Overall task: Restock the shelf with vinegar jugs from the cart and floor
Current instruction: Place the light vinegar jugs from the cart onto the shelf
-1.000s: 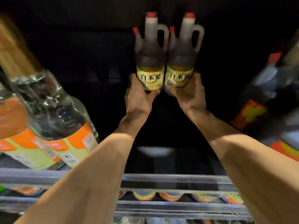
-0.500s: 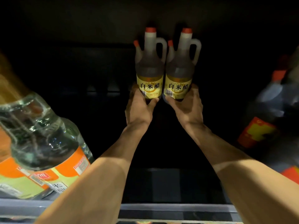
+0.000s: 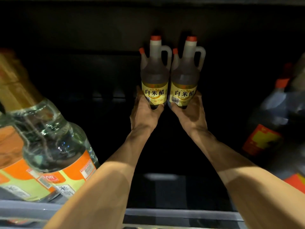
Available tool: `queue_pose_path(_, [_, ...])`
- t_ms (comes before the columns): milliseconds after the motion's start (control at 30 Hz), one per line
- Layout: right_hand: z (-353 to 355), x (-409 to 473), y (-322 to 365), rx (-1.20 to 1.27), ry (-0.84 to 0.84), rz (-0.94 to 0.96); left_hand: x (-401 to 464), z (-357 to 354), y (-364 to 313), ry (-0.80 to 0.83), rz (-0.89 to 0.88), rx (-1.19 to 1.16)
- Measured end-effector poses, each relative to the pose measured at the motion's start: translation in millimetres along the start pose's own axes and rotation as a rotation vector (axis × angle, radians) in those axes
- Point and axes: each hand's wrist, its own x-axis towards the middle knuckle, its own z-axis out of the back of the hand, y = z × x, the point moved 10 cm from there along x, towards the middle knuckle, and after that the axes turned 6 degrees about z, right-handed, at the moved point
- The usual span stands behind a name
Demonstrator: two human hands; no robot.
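Two brown vinegar jugs with red caps, loop handles and yellow labels stand upright side by side deep in the dark shelf. My left hand (image 3: 144,113) grips the base of the left jug (image 3: 154,75). My right hand (image 3: 189,113) grips the base of the right jug (image 3: 186,76). The two jugs touch each other. Both arms reach far in over the shelf's front rail (image 3: 181,214).
Large clear bottles with orange and green labels (image 3: 54,146) stand close on the left. Dark jugs with red and yellow labels (image 3: 274,129) crowd the right side. The shelf floor between them is dark and bare around my arms.
Both hands have pushed the two jugs deeper into the shelf, toward its back. The view has tilted so the front rail sits lower in the frame.
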Motion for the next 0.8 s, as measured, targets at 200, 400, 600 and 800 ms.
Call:
queue_pose_path(200, [7, -27, 13, -0.239, 0.152, -0.048, -13, 4, -1, 0.067, 0.05, 0.007])
queue_pose_path(400, [23, -87, 26, -0.323, 0.383, -0.029, -88, 16, 0, 0.096, 0.072, 0.21])
queue_pose_path(600, [57, -143, 59, -0.437, 0.642, -0.04, -168, 52, -27, 0.209, 0.112, 0.34])
queue_pose_path(800, [80, -209, 147, -0.547, 0.637, 0.326, -285, 130, -67, 0.003, -0.115, 0.271])
